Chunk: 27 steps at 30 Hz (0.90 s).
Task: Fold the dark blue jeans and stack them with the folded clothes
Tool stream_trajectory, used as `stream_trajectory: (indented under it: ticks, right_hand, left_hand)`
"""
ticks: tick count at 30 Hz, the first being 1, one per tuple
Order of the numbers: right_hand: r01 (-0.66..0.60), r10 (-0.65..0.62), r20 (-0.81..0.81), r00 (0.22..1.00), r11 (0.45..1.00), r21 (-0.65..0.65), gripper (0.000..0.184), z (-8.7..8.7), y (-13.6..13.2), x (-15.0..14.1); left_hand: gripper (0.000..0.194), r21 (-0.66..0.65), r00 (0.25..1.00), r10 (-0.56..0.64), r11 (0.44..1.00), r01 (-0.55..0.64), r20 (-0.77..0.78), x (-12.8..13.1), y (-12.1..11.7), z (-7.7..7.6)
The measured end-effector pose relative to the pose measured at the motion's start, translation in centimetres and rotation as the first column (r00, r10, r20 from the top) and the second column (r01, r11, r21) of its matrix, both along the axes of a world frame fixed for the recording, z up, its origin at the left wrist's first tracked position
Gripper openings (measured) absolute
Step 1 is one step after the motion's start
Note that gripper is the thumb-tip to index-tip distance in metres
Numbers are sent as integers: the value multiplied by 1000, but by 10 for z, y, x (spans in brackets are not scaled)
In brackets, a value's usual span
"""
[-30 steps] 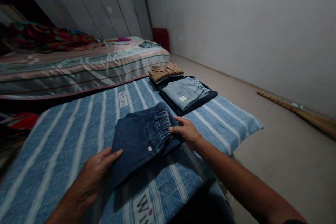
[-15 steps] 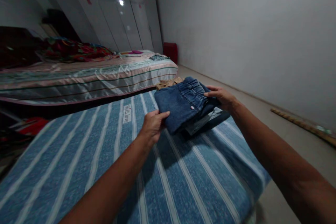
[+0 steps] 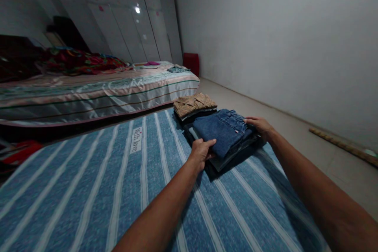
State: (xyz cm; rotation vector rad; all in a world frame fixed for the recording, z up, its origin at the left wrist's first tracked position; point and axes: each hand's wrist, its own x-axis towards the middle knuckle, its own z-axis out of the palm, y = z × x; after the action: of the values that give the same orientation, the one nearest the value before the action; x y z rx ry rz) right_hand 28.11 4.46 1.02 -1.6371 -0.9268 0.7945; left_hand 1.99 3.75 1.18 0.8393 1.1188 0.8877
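Observation:
Folded blue jeans (image 3: 220, 130) with a gathered elastic waistband and a small pale tag rest on a stack of dark folded clothes (image 3: 217, 168). My left hand (image 3: 202, 152) grips their near left edge, thumb on top and fingers underneath. At the waistband end, my right hand (image 3: 260, 126) holds the right edge, its fingers over the top and partly hidden at the side. Just behind the jeans sits another pile, topped by a folded tan patterned shirt (image 3: 195, 103).
The stacks lie on a blue and white striped bed cover (image 3: 118, 189). Beyond stands a second bed (image 3: 141, 86) with a bunched red floral blanket (image 3: 85, 61). A pale wall (image 3: 280, 47) runs along the right, with a long narrow strip (image 3: 342, 145) on the floor.
Both hands have moved the jeans right and down toward me, from above the bed onto the dark stack. The tan shirt pile behind is now uncovered.

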Motion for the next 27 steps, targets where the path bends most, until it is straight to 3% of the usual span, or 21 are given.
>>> stream_trajectory:
  ticks: [2,4,7,9,12,15,27]
  right_hand:
    - [59,-63,136,989,998,32,51,16,3,-4]
    - [34,-79,374,924,992,124,51,33,5,-16]
    - [-259,43,745,666,950,176,49,50,8,-45]
    - [-394,152,866,476,918,56,55,49,10,-63]
    - [-360,306,903,300,914,-190,66,35,14,-76]
    - [-323,388,888,247,897,-302,69,20,18,-75]
    - [-313,387,896,217,897,-311,75,2,23,-66]
  left_hand:
    - [32,5,1000,-2,1000,2,4,-1,0,0]
    - [33,12,1000,-2,1000,2,6,-1,-1,0]
    - [30,20,1000,-10,1000,10,7,-1,-2,0]
    - [28,22,1000,-18,1000,18,5,-1,-2,0]
    - [23,18,1000,-26,999,26,-4,-2,-4,1]
    - [22,18,999,-27,999,28,-26,-1,-5,2]
    - [20,44,998,-52,998,53,-16,-5,-15,-5]
